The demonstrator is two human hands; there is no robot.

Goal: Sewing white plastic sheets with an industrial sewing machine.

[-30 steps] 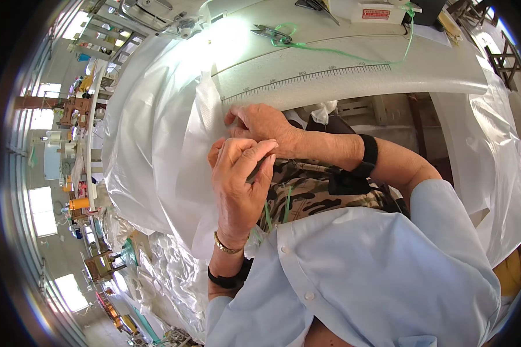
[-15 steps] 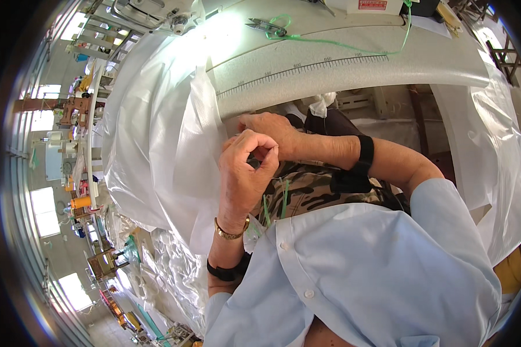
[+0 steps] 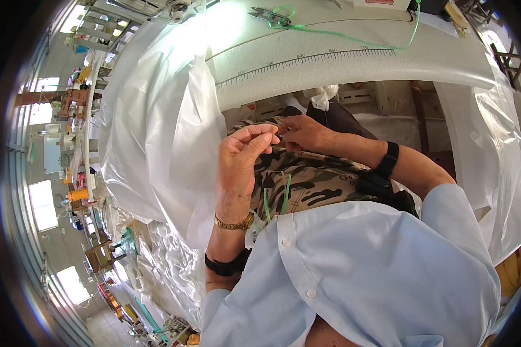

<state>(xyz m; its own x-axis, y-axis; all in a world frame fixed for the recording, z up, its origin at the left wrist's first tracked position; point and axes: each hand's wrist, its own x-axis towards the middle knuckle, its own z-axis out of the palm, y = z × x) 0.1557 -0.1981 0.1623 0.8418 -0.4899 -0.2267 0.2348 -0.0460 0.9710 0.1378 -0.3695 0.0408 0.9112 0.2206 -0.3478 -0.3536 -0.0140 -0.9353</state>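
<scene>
Pinched shut, left hand (image 3: 240, 168) fingertips on something too small to make out, likely a fine thread end; right hand (image 3: 304, 132) closed likewise just beside, fingertips nearly touching the left's. Held over the lap, above camouflage-patterned cloth (image 3: 307, 185) with green thread (image 3: 286, 194) strands lying across it, below the worktop (image 3: 353, 63) edge. White plastic sheeting (image 3: 156, 133) draped off the worktop to the left. Green thread line (image 3: 341, 36) and small snips (image 3: 270, 15) up on the worktop, untouched. Judged early: fiddly fingertip work under way, sheeting not yet under any hand.
</scene>
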